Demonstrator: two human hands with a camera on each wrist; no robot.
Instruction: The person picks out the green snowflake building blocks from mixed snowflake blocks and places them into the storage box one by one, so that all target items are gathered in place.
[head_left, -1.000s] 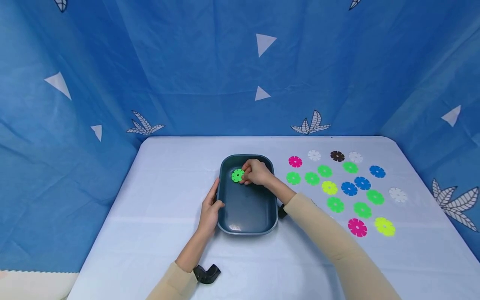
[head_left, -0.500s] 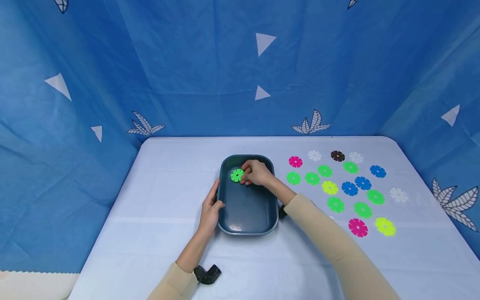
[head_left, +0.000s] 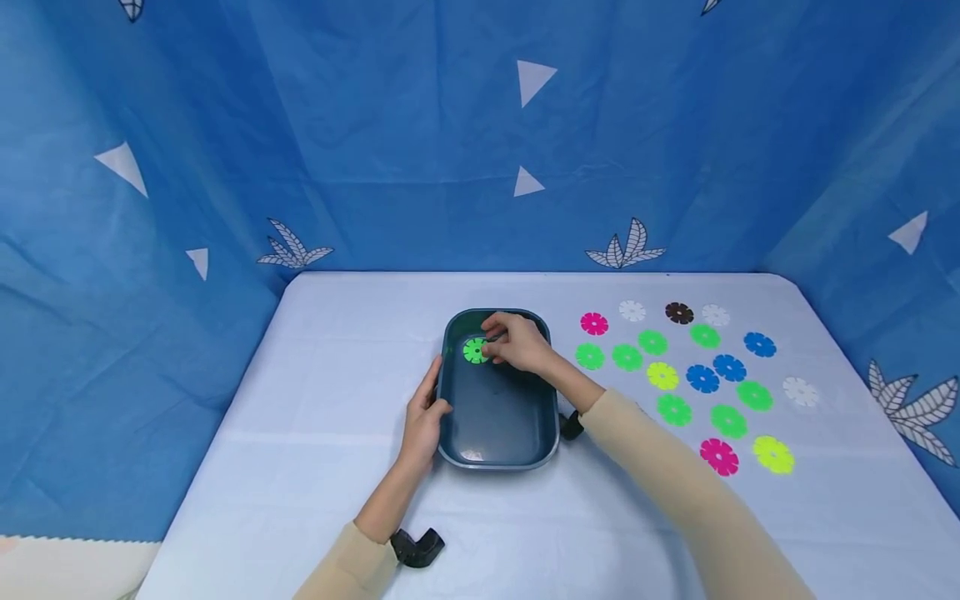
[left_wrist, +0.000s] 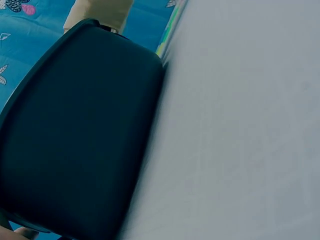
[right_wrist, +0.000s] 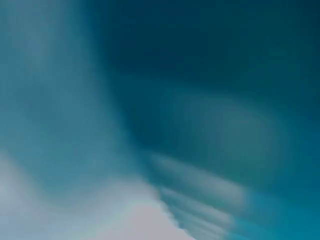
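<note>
The left hand (head_left: 424, 419) grips the tray (head_left: 497, 421), its long axis running front to back. The right hand (head_left: 519, 342), thumb and fingers parted, partly hides the green disc (head_left: 472, 352).

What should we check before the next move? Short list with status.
1. Tray on the table: ok.
2. Left hand holding the tray, thumb over the left rim: ok.
3. Green disc within the tray's rim, towards the far left: ok.
4. Right hand clear of the tray: not ok, it is over it.
5. Right fingers off the green disc: cannot tell; they overlap in the head view, and the right wrist view is blurred.
6. Other discs within the table's edges, right of the tray: ok.
</note>
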